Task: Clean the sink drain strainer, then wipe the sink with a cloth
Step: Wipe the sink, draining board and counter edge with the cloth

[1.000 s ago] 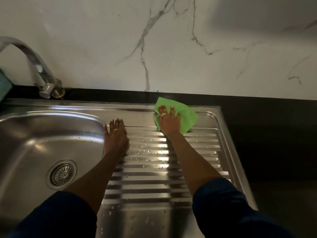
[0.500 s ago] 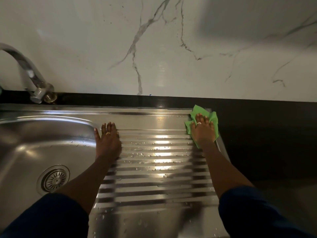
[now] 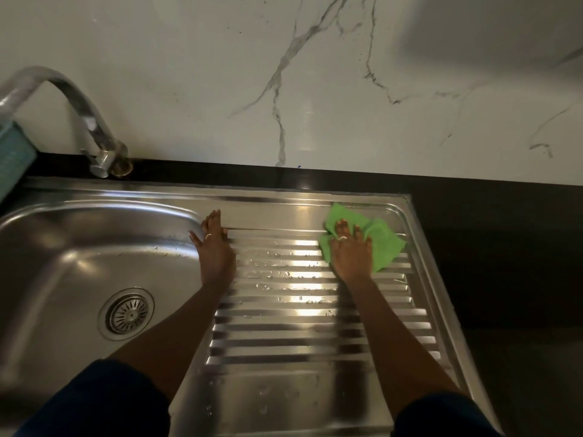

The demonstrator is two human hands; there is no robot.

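A steel sink [image 3: 220, 194] sits in a black countertop [image 3: 504, 263], its wet ribbed drainboard [image 3: 299, 342] right of the basin [image 3: 79, 263]. On it, a green cloth [image 3: 386, 247] lies well apart from the basin, under the right hand [image 3: 350, 257].

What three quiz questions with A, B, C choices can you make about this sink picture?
1. Where on the drainboard is the cloth?
A) near left corner
B) far right corner
C) the middle

2. What colour is the cloth?
A) green
B) red
C) white

3. How is the left hand?
A) curled in a fist
B) flat on the steel, holding nothing
C) gripping the cloth

Answers:
1 B, the right hand presses it on the ribs there.
2 A, it is bright green against the grey metal.
3 B, its fingers lie straight and the cloth is under the other hand.
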